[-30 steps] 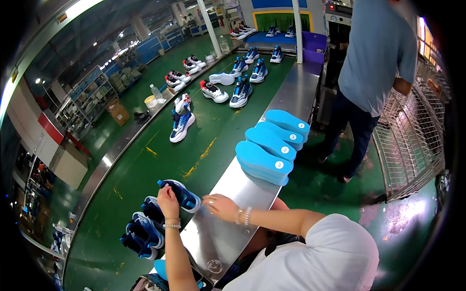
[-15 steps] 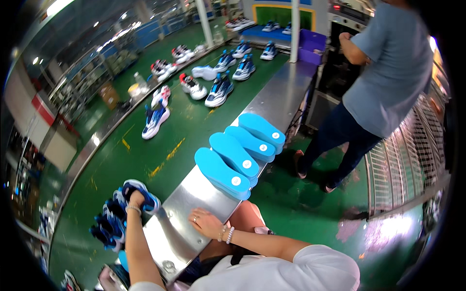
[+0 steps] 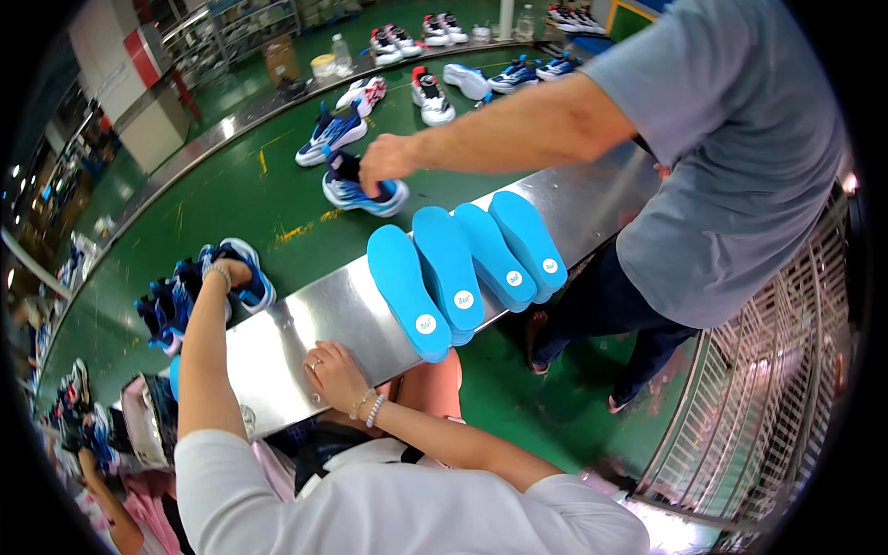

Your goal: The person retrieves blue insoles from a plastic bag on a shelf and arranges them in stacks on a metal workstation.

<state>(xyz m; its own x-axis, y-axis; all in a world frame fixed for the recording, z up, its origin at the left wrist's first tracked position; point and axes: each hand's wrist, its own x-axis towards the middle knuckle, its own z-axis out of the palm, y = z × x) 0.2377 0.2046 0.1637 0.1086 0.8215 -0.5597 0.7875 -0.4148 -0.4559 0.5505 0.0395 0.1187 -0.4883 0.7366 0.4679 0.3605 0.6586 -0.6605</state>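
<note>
My left hand [image 3: 236, 272] reaches into the opening of a blue and white sneaker [image 3: 255, 289], its fingers hidden inside. That sneaker ends a row of similar dark blue sneakers [image 3: 170, 310] on the green surface. My right hand [image 3: 335, 375] lies open on the bare metal ledge [image 3: 277, 356], holding nothing, a ring on one finger. To its right, several stacks of bright blue insoles [image 3: 402, 282] with round white labels lie side by side across the ledge. Beyond them, a co-worker's hand [image 3: 388, 162] grips another blue and white sneaker [image 3: 366, 197] by its collar.
The co-worker [image 3: 731, 166] stands at the right, an arm stretched across the ledge. Behind is a wire rack [image 3: 740, 435]. Far back on the green surface [image 3: 277, 199] stand white, black and red sneakers [image 3: 431, 98]. A dark-trimmed bag [image 3: 148, 421] sits at the lower left.
The co-worker has turned, come closer and reached over the surface to a sneaker. The view has shifted; my left hand stays in its sneaker and my right on the ledge.
</note>
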